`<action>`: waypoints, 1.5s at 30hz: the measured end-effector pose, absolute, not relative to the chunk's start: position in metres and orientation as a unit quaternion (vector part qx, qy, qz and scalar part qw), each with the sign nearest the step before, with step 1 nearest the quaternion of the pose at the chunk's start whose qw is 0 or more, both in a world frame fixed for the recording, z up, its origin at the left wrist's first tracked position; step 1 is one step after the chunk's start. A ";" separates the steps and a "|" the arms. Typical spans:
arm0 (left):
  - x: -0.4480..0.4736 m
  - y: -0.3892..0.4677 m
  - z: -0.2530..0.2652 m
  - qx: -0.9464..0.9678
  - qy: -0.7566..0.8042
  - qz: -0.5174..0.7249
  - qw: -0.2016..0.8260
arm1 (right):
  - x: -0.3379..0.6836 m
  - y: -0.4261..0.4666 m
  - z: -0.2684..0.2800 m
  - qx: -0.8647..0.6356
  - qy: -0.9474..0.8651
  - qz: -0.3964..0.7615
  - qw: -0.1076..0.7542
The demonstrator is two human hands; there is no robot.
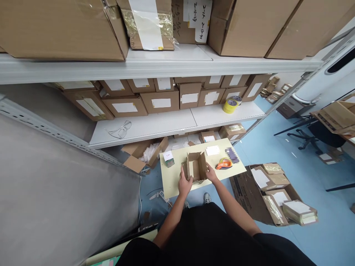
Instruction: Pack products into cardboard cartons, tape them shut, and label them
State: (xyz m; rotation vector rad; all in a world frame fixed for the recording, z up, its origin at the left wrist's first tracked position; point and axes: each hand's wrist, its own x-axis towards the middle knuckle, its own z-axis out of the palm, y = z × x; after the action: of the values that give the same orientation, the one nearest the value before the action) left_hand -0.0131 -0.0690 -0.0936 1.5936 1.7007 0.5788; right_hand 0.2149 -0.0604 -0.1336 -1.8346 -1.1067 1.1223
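A small cardboard box (196,168), its top open, is over the pale yellow table (173,184). My left hand (185,183) grips its near left side, with the thumb by the near edge. On the opposite side, my right hand (211,174) holds the right wall. The inside of the box looks bare. Left of it on the table stands a small dark green and white item (169,159). White paper slips (212,150), an orange tape dispenser (224,164) and a blurred-out purple item (232,155) lie to the right.
Shelves (166,123) with labelled cartons rise in front, bearing glasses (121,129) and yellow tape rolls (230,105). An open carton (146,153) with white packing sits left of the table. A large carton (244,195) of parcels stands on the floor at right.
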 end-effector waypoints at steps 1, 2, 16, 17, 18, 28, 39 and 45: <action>-0.013 -0.064 -0.090 0.632 0.649 0.231 0.355 | 0.215 -0.061 -0.135 -0.718 -0.422 0.435 0.343; -0.011 -0.057 -0.087 0.647 0.637 0.230 0.349 | 0.215 -0.062 -0.137 -0.724 -0.417 0.438 0.333; 0.022 0.052 -0.098 0.736 0.558 0.055 0.380 | 0.213 -0.075 -0.146 -0.747 -0.397 0.429 0.316; 0.019 0.050 -0.101 0.724 0.561 0.068 0.396 | 0.213 -0.077 -0.146 -0.745 -0.394 0.434 0.319; 0.017 0.047 -0.103 0.712 0.564 0.083 0.410 | 0.214 -0.078 -0.147 -0.739 -0.393 0.441 0.324; 0.004 0.005 -0.114 0.666 0.547 0.254 0.439 | 0.193 -0.085 -0.152 -0.700 -0.498 0.440 0.261; 0.014 -0.005 -0.128 0.683 0.582 0.095 0.432 | 0.186 -0.087 -0.161 -0.639 -0.521 0.442 0.353; 0.016 -0.021 -0.142 0.651 0.593 0.150 0.450 | 0.185 -0.080 -0.161 -0.676 -0.536 0.449 0.232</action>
State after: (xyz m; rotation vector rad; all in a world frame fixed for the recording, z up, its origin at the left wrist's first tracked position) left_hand 0.0158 -0.0205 -0.1421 1.6091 1.4671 0.3714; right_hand 0.1854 -0.0799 -0.1609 -1.8583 -1.4731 1.2340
